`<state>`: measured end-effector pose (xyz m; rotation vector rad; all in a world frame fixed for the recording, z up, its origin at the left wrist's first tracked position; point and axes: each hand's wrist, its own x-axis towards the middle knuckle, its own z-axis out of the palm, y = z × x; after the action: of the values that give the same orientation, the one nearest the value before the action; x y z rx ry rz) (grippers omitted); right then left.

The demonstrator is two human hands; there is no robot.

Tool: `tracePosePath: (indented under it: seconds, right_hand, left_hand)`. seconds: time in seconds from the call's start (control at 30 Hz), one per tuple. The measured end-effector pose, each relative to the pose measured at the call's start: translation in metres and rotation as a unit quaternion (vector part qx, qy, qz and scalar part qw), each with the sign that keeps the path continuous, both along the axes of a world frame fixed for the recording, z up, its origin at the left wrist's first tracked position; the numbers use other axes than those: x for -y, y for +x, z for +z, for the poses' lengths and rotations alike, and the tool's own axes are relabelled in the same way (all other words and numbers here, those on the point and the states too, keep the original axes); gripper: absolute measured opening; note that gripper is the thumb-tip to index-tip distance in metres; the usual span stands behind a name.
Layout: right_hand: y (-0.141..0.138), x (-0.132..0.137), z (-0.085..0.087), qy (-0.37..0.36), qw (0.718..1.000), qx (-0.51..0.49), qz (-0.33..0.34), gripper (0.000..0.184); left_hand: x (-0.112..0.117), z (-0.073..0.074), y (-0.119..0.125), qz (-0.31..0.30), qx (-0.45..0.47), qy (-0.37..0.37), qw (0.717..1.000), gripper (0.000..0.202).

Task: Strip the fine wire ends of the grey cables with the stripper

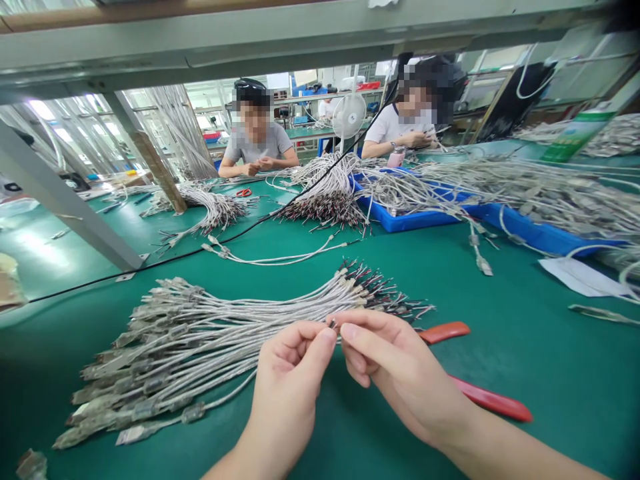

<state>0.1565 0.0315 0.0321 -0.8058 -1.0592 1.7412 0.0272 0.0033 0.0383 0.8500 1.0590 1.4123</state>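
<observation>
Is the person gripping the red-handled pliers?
No, the red-handled pliers lie on the green mat; the left hand and right hand pinch a wire.

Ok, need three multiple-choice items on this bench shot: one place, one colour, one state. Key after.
1. Where does the red-handled hand tool lie?
A) In a tray
B) On the green mat, passing under the right hand
C) On top of the grey cable bundle

2. What colour is the tray of cables farther up the bench?
A) Red
B) White
C) Blue

3. What is the left hand doing?
A) Lying flat on the mat
B) Pinching a wire end
C) Gripping the tool

1: B, the red handles emerge beside the hand on the mat.
2: C, its rim shows blue.
3: B, its fingertips close at the wire end.
</observation>
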Motion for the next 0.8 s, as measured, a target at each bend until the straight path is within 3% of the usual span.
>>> tracePosePath:
  seconds: [0.3,0.8]
  right_hand:
    - [-0.0014,0.0004,0.0025,0.009,1.000,0.006,-0.006,0.016]
    - [-0.0010,0.0001,0.0012,0.018,1.000,0.014,0.002,0.016]
  left_hand:
    - [0.0000,0.0014,0.0014,0.002,-0.006,0.022,1.000,0.026]
    - [0.0001,-0.0051,-0.0027,-0.001,-0.017,-0.004,1.000,0.030]
